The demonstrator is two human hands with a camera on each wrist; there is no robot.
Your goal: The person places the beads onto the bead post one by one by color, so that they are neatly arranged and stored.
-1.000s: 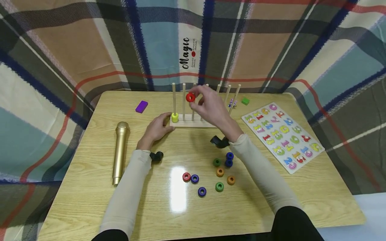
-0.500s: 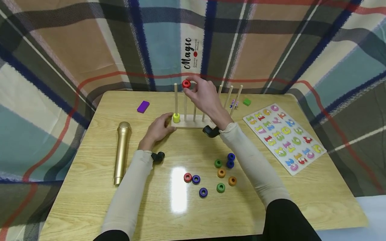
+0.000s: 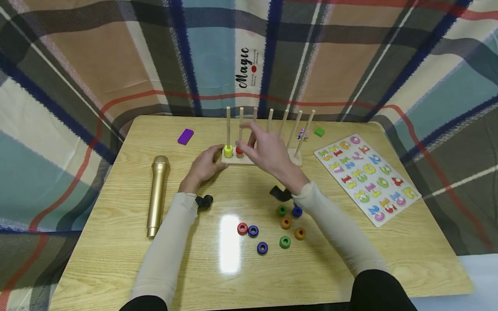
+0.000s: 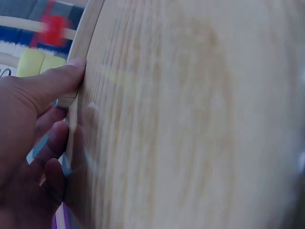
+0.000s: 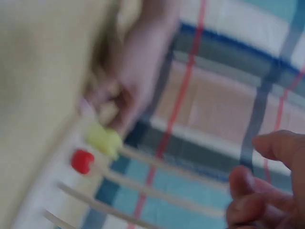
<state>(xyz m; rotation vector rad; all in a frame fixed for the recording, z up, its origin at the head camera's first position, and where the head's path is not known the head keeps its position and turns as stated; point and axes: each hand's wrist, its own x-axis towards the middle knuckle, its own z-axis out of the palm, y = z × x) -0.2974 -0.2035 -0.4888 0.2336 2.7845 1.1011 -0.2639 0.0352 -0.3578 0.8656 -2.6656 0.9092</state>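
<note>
Red ring (image 3: 239,150) threaded low around a peg (image 3: 241,115).
The peg stand (image 3: 295,160) is pinched beside the yellow rings (image 3: 228,152) by the left hand (image 3: 204,166); the right hand (image 3: 271,152) is held near, thumb and forefinger apart.

Reads "Magic" (image 3: 242,68) in black script, turned sideways, on a pale stripe of the plaid cloth (image 3: 218,52). Shows smaller print (image 3: 254,82) alongside, illegible. Reads "4", "10", "13" and "20" among coloured numerals on the number board (image 3: 367,179); too small for certain reading elsewhere. Shows a fragment of black lettering (image 4: 5,72) at the left edge in the left wrist view, likewise unreadable.
</note>
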